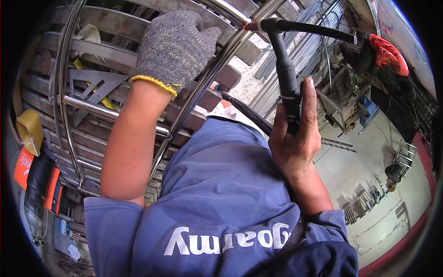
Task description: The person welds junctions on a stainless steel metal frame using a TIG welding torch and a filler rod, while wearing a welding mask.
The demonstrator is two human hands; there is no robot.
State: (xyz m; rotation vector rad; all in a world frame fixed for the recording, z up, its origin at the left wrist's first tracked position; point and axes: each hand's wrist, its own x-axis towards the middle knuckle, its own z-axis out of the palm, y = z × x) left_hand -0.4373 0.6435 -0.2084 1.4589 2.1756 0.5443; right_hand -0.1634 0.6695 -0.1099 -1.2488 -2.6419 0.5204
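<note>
My left hand, in a grey knitted glove with a yellow cuff, is closed with its thumb toward a thin wire. The wire reaches a small red glow at a joint of shiny metal tubes. My right hand is bare and wrapped round the black handle of a welding torch, one finger stretched along it. The torch's brownish nozzle points left at the glowing joint. A black cable runs right from the torch head. The fingertips of the glove are mostly hidden.
A slatted metal surface lies under the tube frame. On it rests a flat metal triangle. A yellow pouch is at far left. Metal bars, a red item and a blue tool are at right.
</note>
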